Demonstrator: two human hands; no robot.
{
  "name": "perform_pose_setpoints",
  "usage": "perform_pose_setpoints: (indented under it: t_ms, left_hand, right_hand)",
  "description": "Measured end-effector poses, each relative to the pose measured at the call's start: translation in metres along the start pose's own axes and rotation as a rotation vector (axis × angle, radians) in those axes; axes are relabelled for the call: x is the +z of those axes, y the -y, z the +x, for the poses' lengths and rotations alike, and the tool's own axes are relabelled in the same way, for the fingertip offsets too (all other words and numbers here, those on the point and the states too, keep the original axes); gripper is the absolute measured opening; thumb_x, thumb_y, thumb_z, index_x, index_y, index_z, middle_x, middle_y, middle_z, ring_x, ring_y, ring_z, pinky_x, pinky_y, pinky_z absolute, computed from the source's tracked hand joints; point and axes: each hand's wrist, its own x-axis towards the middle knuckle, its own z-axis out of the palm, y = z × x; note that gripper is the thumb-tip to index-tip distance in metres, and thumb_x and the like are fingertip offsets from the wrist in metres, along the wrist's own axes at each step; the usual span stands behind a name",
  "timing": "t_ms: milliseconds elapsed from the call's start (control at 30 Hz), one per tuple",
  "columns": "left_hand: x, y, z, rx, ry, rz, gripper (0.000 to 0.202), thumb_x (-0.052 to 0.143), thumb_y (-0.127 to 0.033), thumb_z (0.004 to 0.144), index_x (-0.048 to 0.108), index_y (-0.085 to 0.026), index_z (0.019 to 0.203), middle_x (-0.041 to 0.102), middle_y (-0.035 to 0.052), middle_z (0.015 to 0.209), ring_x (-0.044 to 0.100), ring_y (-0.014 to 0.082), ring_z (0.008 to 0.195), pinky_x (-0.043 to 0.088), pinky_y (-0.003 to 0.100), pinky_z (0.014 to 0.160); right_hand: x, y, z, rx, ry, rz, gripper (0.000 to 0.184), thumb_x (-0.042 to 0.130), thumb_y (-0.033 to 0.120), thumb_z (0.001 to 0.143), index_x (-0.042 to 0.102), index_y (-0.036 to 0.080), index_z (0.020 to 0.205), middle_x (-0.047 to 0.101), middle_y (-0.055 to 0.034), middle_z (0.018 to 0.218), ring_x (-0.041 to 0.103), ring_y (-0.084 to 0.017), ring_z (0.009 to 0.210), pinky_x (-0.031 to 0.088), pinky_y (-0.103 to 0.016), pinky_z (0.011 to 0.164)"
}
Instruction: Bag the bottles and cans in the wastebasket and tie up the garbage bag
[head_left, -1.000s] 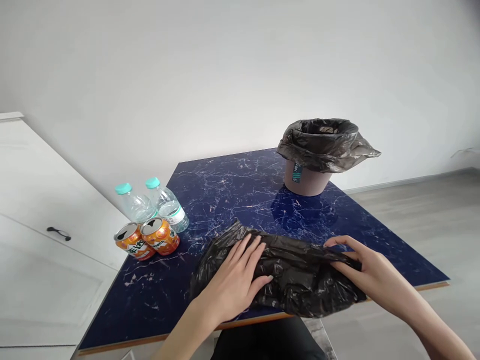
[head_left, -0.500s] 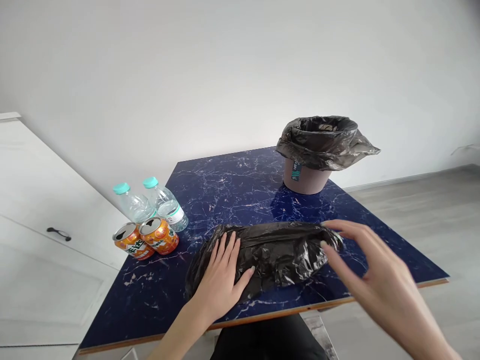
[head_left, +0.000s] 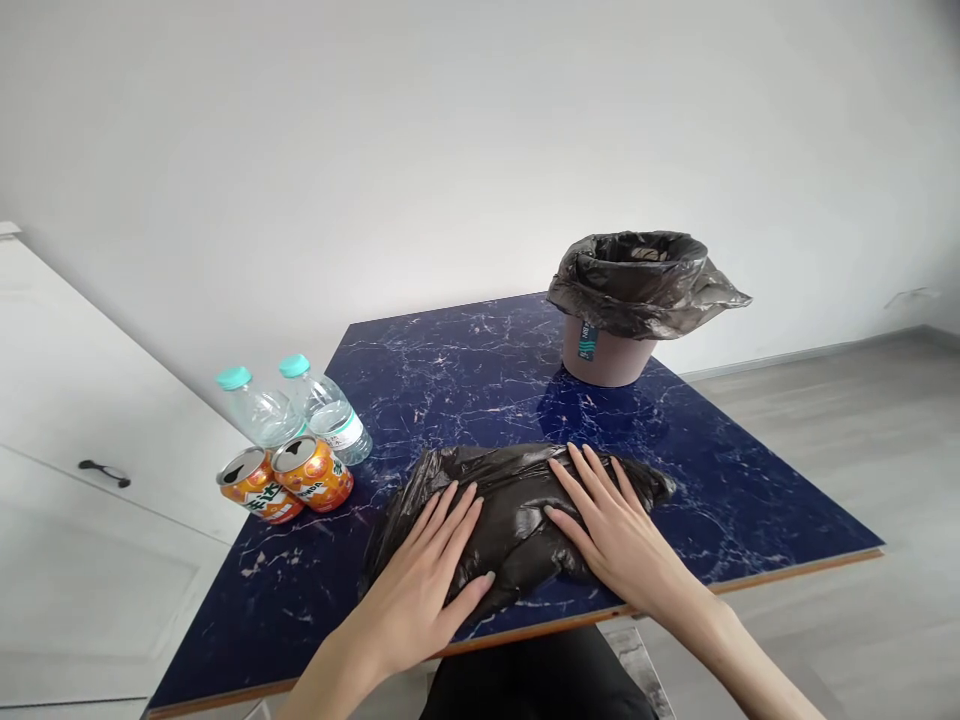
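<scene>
Black bag (head_left: 514,530): on bench (head_left: 450,370), near side of bin (head_left: 607,362) | long axis: roughly left to right, narrow end pointing right | left hand (head_left: 424,595), right hand (head_left: 615,530): laid flat on bag, fingers outstretched, slightly parted

Reads "NDA" in green capitals on the right orange can (head_left: 313,474), with a Chinese character at its right edge. Shows Chinese characters ending in "达" on the left orange can (head_left: 259,486). Reads "BIN", turned sideways, on the teal label (head_left: 587,341) of the far bin (head_left: 615,364). Carries print on the white label (head_left: 343,432) of the right bottle (head_left: 324,405), too small to read.
</scene>
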Motion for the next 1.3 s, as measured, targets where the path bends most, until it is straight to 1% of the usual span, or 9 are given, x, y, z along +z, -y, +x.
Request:
perform_pose_setpoints:
  t_ms: [200,433,533,633,733,833,933,1067,1300]
  left_hand:
    - [-0.005,0.015,-0.006,0.026,0.009,0.035,0.084,0.051,-0.051,0.114,0.001,-0.029,0.178,0.019,0.0042,0.183,0.021,0.0332,0.169,0.034,0.056,0.135]
    - [-0.015,0.031,-0.005,0.033,-0.009,0.012,0.083,0.057,-0.053,0.111,0.011,-0.032,0.178,0.022,0.0045,0.183,0.027,0.0343,0.167,0.036,0.055,0.134]
    - [-0.015,0.034,-0.009,0.026,-0.015,0.014,0.083,0.056,-0.052,0.112,0.01,-0.033,0.178,0.024,0.0051,0.182,0.028,0.0342,0.167,0.039,0.055,0.132]
    - [-0.015,0.027,-0.011,0.002,-0.058,0.021,0.077,0.051,-0.045,0.115,0.008,-0.034,0.178,0.026,0.0035,0.182,0.027,0.0315,0.168,0.04,0.055,0.132]
    - [-0.014,0.014,-0.005,0.012,-0.109,0.015,0.072,0.047,-0.038,0.117,0.01,-0.034,0.178,0.028,0.0023,0.182,0.024,0.0293,0.169,0.038,0.054,0.133]
    - [-0.008,0.008,0.009,0.024,-0.127,0.012,0.071,0.046,-0.037,0.117,0.01,-0.033,0.178,0.028,0.0029,0.182,0.023,0.0291,0.169,0.037,0.055,0.134]
    - [0.001,0.012,0.02,0.003,-0.131,0.032,0.074,0.046,-0.043,0.117,0.006,-0.032,0.178,0.025,0.0052,0.183,0.023,0.0311,0.169,0.036,0.057,0.134]
    - [0.009,0.027,0.019,-0.037,-0.138,0.044,0.077,0.047,-0.049,0.115,0.004,-0.035,0.178,0.022,0.0059,0.183,0.021,0.0353,0.168,0.034,0.062,0.134]
    - [0.006,0.039,0.006,-0.074,-0.08,0.046,0.077,0.047,-0.052,0.115,0.005,-0.036,0.178,0.019,0.0039,0.183,0.019,0.035,0.169,0.027,0.065,0.135]
  right_hand:
    - [-0.002,-0.011,0.003,0.017,0.061,0.04,0.07,0.039,0.061,0.114,0.035,0.026,0.174,0.021,-0.0099,0.182,0.018,-0.034,0.168,0.028,-0.061,0.135]
    - [-0.017,-0.033,0.01,-0.074,0.197,0.133,0.07,0.041,0.062,0.114,0.028,0.031,0.176,0.016,-0.0048,0.183,0.014,-0.031,0.169,0.027,-0.059,0.135]
    - [-0.022,-0.035,0.012,-0.092,0.19,0.157,0.07,0.043,0.06,0.114,0.028,0.031,0.176,0.019,-0.0041,0.183,0.016,-0.03,0.169,0.028,-0.058,0.136]
    - [-0.026,-0.02,0.013,-0.101,0.047,0.122,0.065,0.042,0.051,0.116,0.032,0.025,0.175,0.029,-0.0058,0.18,0.018,-0.03,0.169,0.024,-0.062,0.137]
    - [-0.029,0.012,0.017,-0.153,-0.08,0.097,0.058,0.04,0.04,0.118,0.038,0.02,0.172,0.036,-0.007,0.178,0.018,-0.03,0.169,0.021,-0.061,0.138]
    - [-0.025,0.047,0.024,-0.199,-0.074,0.081,0.056,0.036,0.036,0.118,0.041,0.016,0.17,0.033,-0.0077,0.179,0.018,-0.03,0.169,0.021,-0.06,0.138]
    - [-0.012,0.07,0.033,-0.148,-0.036,0.029,0.058,0.034,0.04,0.118,0.043,0.015,0.169,0.028,-0.0104,0.179,0.017,-0.038,0.168,0.021,-0.069,0.135]
    - [0.007,0.074,0.041,-0.031,0.016,-0.012,0.066,0.036,0.055,0.115,0.044,0.017,0.17,0.024,-0.0141,0.179,0.017,-0.046,0.167,0.02,-0.079,0.13]
    - [0.011,0.053,0.043,-0.058,0.14,0.046,0.068,0.03,0.06,0.116,0.041,0.022,0.171,0.022,-0.0109,0.18,0.019,-0.037,0.168,0.024,-0.065,0.134]
